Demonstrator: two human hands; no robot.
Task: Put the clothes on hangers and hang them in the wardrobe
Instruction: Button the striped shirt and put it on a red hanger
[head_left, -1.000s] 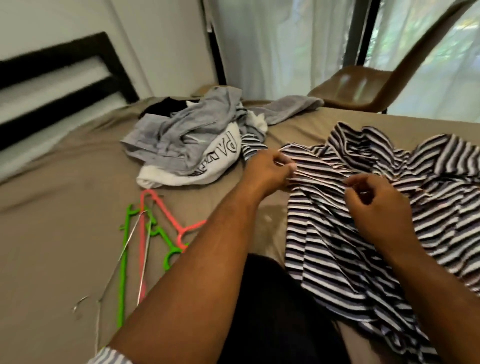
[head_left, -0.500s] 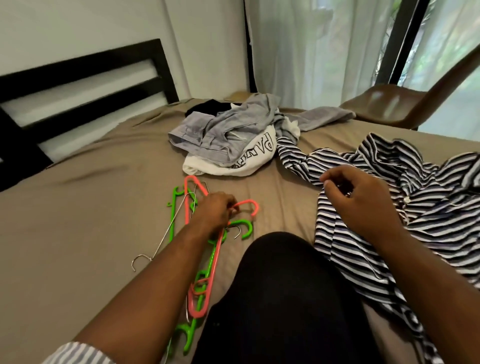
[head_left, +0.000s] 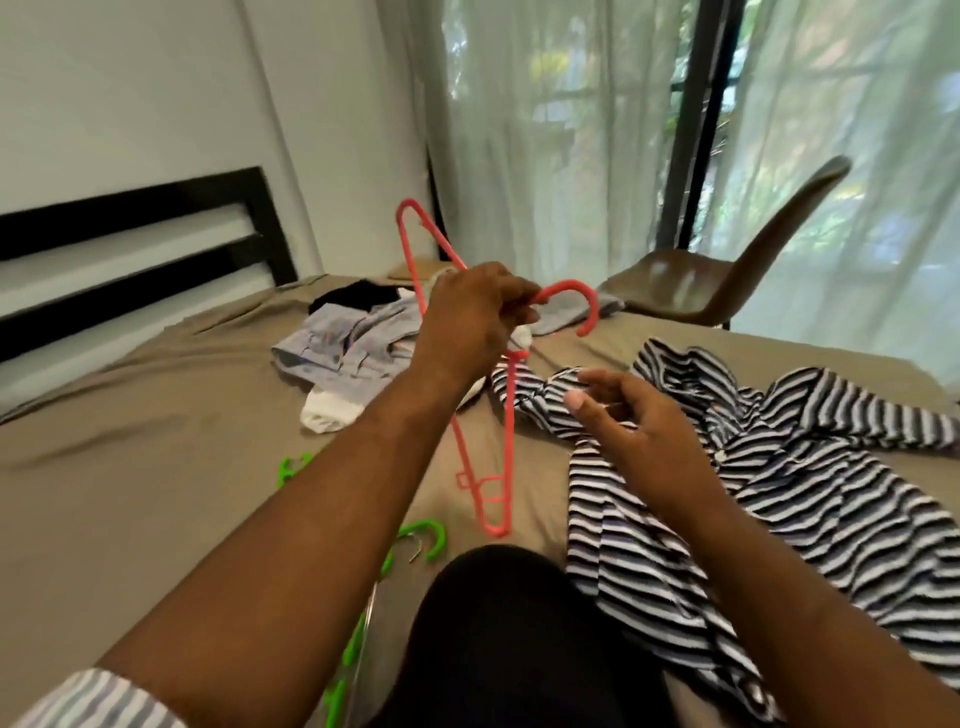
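Just above the bed (head_left: 130, 467), the left hand (head_left: 475, 317) grips a pink hanger (head_left: 511, 415) at its neck, fingers curled round it. The hook points right and the frame stands nearly on end, one shoulder far and high, the other low and near. The right hand (head_left: 639, 426) hovers to the right and nearer, apart from the left. Its fingers are loosely curled over the bunched far end of a black-and-white striped shirt (head_left: 805, 493), which lies spread on the right side of the bed. Whether the hand pinches the cloth cannot be told. Green hangers (head_left: 426, 535) lie on the bed at the near left, partly hidden by the left arm. A pile of grey and white clothes (head_left: 353, 343) sits farther back, and a brown chair (head_left: 691, 286) stands beyond the bed's far right edge.
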